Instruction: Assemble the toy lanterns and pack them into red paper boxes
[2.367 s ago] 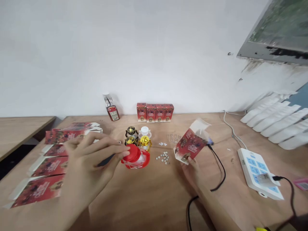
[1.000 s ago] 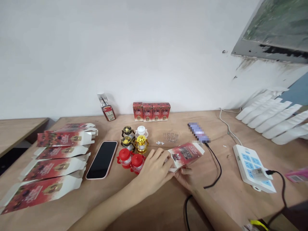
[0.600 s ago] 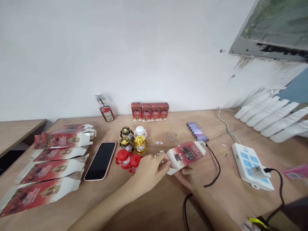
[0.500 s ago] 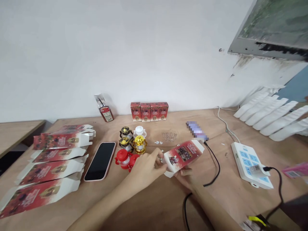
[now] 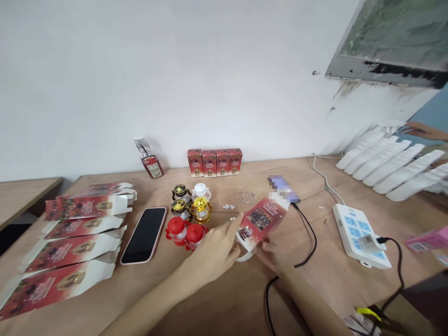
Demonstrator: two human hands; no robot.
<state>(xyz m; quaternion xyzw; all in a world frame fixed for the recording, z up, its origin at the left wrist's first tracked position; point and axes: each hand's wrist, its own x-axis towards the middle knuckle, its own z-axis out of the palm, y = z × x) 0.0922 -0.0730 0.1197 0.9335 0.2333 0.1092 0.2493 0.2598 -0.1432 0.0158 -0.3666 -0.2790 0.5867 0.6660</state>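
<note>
A red printed cardboard box (image 5: pixel 262 220), opened out into shape, is tilted between my hands with its white flaps showing. My left hand (image 5: pixel 220 245) is closed at the box's near left end, fingers on the flap there. Beneath and beside the box, my right hand (image 5: pixel 271 256) grips its lower side; part of that hand is hidden. Just left of my left hand stand small lanterns: two red ones (image 5: pixel 177 228), a gold one (image 5: pixel 201 210), a white one (image 5: pixel 200 191) and two black-and-gold ones (image 5: pixel 181 209).
Flattened red boxes (image 5: pixel 70 247) lie at the left beside a phone (image 5: pixel 144 235). Finished boxes (image 5: pixel 209 163) line the wall near a bottle (image 5: pixel 152 164). Clear small pieces (image 5: pixel 245 198), a purple phone-like item (image 5: pixel 283 187), a black cable (image 5: pixel 311 233) and a power strip (image 5: pixel 359 238) lie about. Another person's hand (image 5: pixel 420 129) shows.
The box has tipped more upright between my hands, and my left fingers have shifted onto its near end. Another person's hand has appeared at the far right.
</note>
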